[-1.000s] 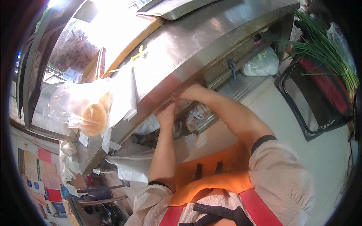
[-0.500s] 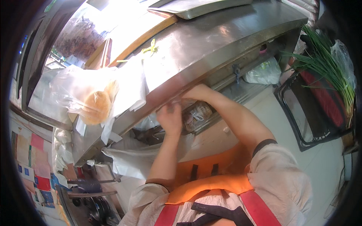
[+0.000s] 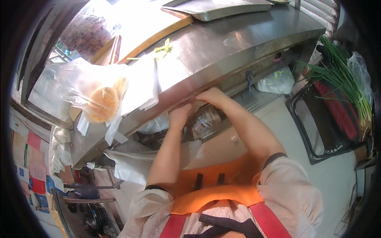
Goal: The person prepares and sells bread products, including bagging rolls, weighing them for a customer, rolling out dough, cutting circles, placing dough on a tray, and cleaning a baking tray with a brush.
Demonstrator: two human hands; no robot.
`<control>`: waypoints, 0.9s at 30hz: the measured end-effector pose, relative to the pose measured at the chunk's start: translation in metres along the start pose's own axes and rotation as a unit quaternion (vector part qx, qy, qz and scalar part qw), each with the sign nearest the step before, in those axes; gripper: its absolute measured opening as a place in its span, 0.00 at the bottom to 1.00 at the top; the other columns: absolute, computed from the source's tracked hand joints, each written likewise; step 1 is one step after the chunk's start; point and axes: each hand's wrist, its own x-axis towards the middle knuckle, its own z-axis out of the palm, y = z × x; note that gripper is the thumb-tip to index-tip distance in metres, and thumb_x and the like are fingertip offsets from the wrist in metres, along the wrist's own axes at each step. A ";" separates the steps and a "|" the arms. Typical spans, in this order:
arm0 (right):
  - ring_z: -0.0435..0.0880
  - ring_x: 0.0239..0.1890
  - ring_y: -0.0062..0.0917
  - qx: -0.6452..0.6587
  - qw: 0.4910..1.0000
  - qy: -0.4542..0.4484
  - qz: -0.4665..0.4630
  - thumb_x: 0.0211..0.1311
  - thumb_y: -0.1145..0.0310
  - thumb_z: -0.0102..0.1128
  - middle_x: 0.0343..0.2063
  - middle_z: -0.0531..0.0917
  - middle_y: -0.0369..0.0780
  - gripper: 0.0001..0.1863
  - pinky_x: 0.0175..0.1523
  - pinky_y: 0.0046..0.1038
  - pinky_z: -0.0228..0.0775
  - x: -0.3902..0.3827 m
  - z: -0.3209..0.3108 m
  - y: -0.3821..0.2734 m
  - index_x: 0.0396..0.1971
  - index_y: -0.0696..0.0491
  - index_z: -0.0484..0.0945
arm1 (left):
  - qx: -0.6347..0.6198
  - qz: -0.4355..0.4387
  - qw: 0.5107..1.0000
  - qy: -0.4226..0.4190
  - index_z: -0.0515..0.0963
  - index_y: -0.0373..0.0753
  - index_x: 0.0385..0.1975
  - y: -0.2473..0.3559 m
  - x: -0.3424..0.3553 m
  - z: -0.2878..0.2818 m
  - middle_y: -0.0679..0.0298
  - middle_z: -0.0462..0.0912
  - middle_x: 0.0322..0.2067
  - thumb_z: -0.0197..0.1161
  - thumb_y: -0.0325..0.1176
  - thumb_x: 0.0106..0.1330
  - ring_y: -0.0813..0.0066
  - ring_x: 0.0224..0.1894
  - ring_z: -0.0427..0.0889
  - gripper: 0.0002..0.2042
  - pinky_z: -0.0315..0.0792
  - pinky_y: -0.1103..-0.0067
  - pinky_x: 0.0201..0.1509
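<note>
Both my hands reach in at the front edge of a steel counter (image 3: 222, 47), close to each other. My left hand (image 3: 180, 114) is under the edge, with its fingertips hidden. Beside it, my right hand (image 3: 210, 96) bends over toward the counter's underside, and its fingers are mostly hidden too. Just below them, on the lower shelf, lies a clear plastic bag (image 3: 206, 122) with something in it that I cannot make out. Left on the counter, a round flat bread (image 3: 102, 104) sits in a clear bag, next to white paper sheets (image 3: 145, 89).
Green vegetable scraps (image 3: 162, 50) lie by a wooden board edge (image 3: 158, 37). A metal tray (image 3: 222, 10) stands at the back. Under the counter, right, is a white bag (image 3: 276, 81). Long green onions (image 3: 345, 75) rest on a black-framed chair (image 3: 313, 156). White plastic (image 3: 129, 166) hangs at left.
My left hand has moved up and further under the counter edge, so its fingers are now hidden. My right hand stays at the edge, its knuckles more visible. The view has shifted slightly.
</note>
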 end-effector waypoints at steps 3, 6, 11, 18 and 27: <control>0.80 0.30 0.23 0.090 0.990 -0.108 0.013 0.49 0.73 0.59 0.26 0.82 0.39 0.07 0.34 0.23 0.71 -0.010 -0.006 -0.002 0.28 0.60 0.81 | 0.028 0.060 0.997 0.027 0.78 0.33 0.38 0.004 0.002 0.005 0.65 0.81 0.35 0.63 0.20 0.53 0.75 0.38 0.79 0.11 0.72 0.78 0.45; 0.82 0.31 0.25 0.041 0.981 -0.190 0.027 0.51 0.70 0.59 0.28 0.83 0.40 0.10 0.35 0.23 0.71 -0.025 -0.020 -0.011 0.31 0.61 0.81 | 0.129 0.054 0.990 0.024 0.77 0.32 0.39 0.008 0.003 0.003 0.64 0.81 0.35 0.64 0.23 0.53 0.74 0.38 0.78 0.12 0.72 0.78 0.45; 0.81 0.44 0.34 -0.240 0.958 0.119 -0.103 0.54 0.67 0.60 0.41 0.83 0.45 0.18 0.47 0.31 0.72 -0.013 -0.014 -0.017 0.45 0.56 0.78 | 0.123 0.096 0.987 0.024 0.77 0.31 0.41 0.007 0.003 0.011 0.60 0.81 0.37 0.66 0.27 0.55 0.71 0.39 0.79 0.14 0.72 0.76 0.46; 0.74 0.53 0.43 -0.446 0.852 0.102 -0.254 0.55 0.63 0.61 0.49 0.77 0.49 0.21 0.57 0.38 0.65 0.014 0.020 -0.012 0.49 0.54 0.75 | 0.170 0.154 0.972 0.047 0.77 0.33 0.43 -0.001 0.010 0.003 0.59 0.82 0.40 0.67 0.30 0.56 0.68 0.44 0.80 0.16 0.72 0.74 0.49; 0.80 0.31 0.32 -0.258 0.939 0.108 -0.200 0.55 0.67 0.61 0.27 0.80 0.44 0.13 0.35 0.32 0.72 0.001 0.015 -0.016 0.37 0.59 0.77 | 0.205 0.145 0.968 0.002 0.77 0.34 0.45 -0.013 0.017 0.000 0.59 0.81 0.44 0.62 0.32 0.61 0.67 0.47 0.78 0.14 0.69 0.75 0.52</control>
